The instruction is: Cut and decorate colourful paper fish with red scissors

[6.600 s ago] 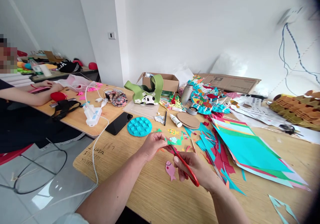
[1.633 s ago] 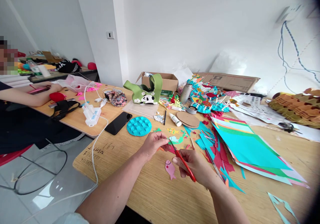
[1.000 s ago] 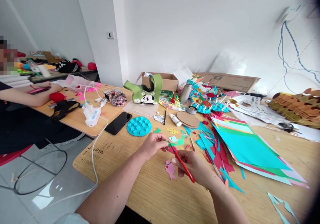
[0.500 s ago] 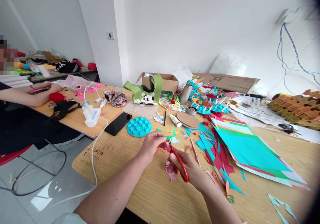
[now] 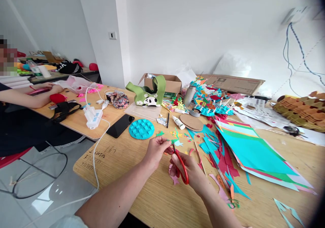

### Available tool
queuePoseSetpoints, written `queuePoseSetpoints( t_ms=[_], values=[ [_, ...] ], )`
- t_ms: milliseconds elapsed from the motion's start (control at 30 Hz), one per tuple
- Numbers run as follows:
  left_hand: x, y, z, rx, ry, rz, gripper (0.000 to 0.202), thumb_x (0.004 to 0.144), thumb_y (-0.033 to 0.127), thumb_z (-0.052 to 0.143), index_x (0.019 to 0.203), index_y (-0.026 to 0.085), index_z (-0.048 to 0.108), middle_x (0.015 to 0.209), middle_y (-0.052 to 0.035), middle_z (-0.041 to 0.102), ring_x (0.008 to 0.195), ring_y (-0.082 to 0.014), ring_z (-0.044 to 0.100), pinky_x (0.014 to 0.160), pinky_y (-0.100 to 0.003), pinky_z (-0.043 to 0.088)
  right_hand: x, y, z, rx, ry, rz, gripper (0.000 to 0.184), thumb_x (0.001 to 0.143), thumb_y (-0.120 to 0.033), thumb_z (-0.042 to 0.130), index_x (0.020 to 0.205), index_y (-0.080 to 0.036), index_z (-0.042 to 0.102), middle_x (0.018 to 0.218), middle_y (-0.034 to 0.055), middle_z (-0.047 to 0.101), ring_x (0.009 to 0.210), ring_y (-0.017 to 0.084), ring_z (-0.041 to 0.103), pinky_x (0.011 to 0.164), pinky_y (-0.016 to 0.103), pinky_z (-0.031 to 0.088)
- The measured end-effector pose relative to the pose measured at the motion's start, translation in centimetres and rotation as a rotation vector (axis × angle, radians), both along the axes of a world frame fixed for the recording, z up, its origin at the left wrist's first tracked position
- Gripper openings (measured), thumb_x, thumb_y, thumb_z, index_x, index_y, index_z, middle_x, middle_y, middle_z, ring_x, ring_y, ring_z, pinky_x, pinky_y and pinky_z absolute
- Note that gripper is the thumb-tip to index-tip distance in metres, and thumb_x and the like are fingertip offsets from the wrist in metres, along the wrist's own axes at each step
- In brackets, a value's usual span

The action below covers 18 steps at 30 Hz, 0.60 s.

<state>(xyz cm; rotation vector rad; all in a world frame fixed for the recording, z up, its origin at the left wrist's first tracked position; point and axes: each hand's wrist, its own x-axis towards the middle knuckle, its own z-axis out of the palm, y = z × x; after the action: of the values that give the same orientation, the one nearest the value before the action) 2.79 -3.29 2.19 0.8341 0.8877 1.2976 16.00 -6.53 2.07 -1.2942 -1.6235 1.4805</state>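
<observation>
My left hand [image 5: 156,150] pinches a small piece of green paper [image 5: 173,141] between thumb and fingers. Red-handled scissors [image 5: 183,168] are gripped in my right hand [image 5: 189,167], their blades meeting the green paper beside my left fingertips. Below my hands a pink paper fish [image 5: 174,177] lies on the table, partly covered by my right fingers. Just beyond my hands are small cut paper shapes, among them a green piece [image 5: 159,133], a yellow fish [image 5: 175,132] and a light blue shape [image 5: 179,143].
A woven blue disc [image 5: 141,129] and a phone [image 5: 120,125] lie left of my hands. Coloured paper sheets [image 5: 256,153] and scraps spread to the right. Behind stand a green panda bag [image 5: 149,96] and a metal bottle [image 5: 189,96]. Another person's arm [image 5: 27,96] rests at the far left.
The scissors have turned slightly and their handles look closer together. Less of the green paper shows at my left fingertips. My hands have stayed nearly in place.
</observation>
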Motion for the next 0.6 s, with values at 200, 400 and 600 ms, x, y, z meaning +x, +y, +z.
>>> queuePoseSetpoints(
  t_ms=[200,400,600],
  values=[
    [0.15,-0.16,0.02,0.015,-0.011,0.009,0.023,0.061,0.03,0.074,0.062,0.013,0.059,0.057,-0.0017,0.063,0.053,-0.0113,0.058,0.056,-0.024,0.046,-0.02,-0.01,-0.05,0.011,-0.002,-0.016,0.053,0.078,-0.068,0.047,0.075,-0.016,0.052,0.057,0.004,0.062,0.044,0.012,0.052,0.045,0.025,0.039],
    [0.17,-0.17,-0.08,0.023,-0.017,0.01,0.022,0.063,0.03,0.073,0.061,0.013,0.059,0.057,-0.0016,0.062,0.053,-0.011,0.057,0.057,-0.024,0.046,-0.03,0.0,-0.15,0.01,-0.023,-0.021,0.053,0.078,-0.069,0.046,0.074,-0.016,0.05,0.056,0.0034,0.061,0.043,0.012,0.051,0.045,0.025,0.038],
    [0.28,-0.26,-0.16,0.01,-0.025,0.019,0.023,0.062,0.03,0.074,0.06,0.012,0.059,0.058,-0.0026,0.063,0.054,-0.0117,0.058,0.058,-0.025,0.046,-0.08,0.03,-0.09,0.021,-0.032,-0.034,0.051,0.078,-0.067,0.047,0.071,-0.017,0.049,0.054,0.0024,0.06,0.043,0.011,0.05,0.046,0.024,0.037]
  ],
)
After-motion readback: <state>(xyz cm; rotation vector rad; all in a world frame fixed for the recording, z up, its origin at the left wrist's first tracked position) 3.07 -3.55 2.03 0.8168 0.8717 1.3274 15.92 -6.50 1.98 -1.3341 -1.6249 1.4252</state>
